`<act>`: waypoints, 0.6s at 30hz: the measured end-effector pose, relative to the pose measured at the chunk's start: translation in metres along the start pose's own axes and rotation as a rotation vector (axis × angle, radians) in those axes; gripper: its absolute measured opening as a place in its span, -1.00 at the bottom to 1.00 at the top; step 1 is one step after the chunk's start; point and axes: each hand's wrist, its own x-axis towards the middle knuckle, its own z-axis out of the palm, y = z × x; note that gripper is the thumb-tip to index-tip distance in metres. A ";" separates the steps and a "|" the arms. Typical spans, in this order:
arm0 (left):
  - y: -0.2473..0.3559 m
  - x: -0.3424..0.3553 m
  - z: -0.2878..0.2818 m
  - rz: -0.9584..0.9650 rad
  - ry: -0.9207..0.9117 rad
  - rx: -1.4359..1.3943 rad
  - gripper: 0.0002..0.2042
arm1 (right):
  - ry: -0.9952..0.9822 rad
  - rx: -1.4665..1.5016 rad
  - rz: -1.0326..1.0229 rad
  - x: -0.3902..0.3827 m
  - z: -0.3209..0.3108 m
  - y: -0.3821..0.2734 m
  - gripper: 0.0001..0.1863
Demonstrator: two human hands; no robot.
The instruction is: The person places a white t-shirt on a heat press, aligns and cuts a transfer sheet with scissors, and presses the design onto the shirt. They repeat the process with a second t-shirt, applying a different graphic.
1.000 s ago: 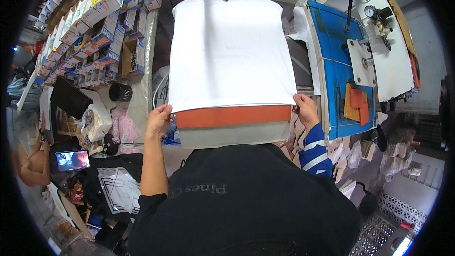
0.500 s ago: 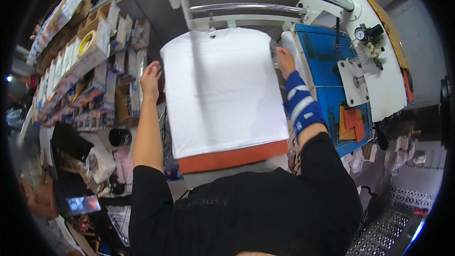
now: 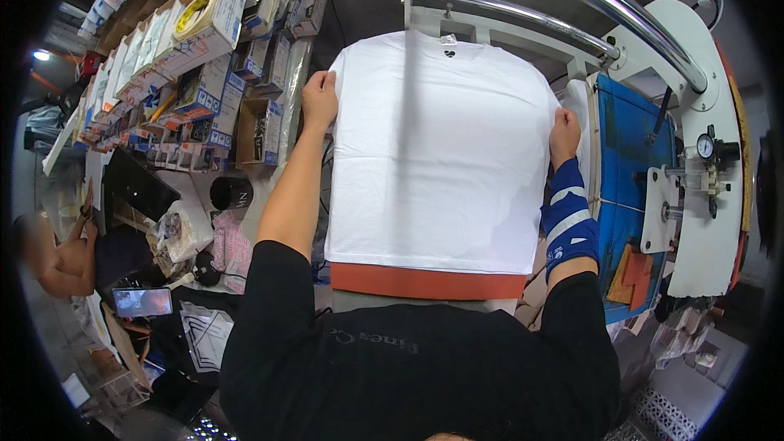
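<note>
A white T-shirt lies spread almost flat over an orange-red pad, whose near edge shows below the hem. A small dark mark and a pale label sit at its neckline, at the far end. On the left edge near the shoulder, my left hand is closed with the fabric pinched in its fingers. My right hand, below a blue sleeve band with pale stripes, grips the opposite edge of the shirt. The tucked fingertips of both hands are partly hidden.
Chrome bars cross above the shirt's far end. To the right stands a blue padded platen, beside a white machine arm with a pressure gauge. Boxes of supplies are stacked at left; another person is at far left.
Both hands have come in from beside the T-shirt and closed on its side edges near the shoulders. The whole view has shifted, so the shirt appears farther right.
</note>
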 end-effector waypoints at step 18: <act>0.015 -0.273 -0.129 -0.371 -0.336 -0.117 -0.55 | -0.211 -0.281 0.107 -0.200 -0.199 0.007 -0.61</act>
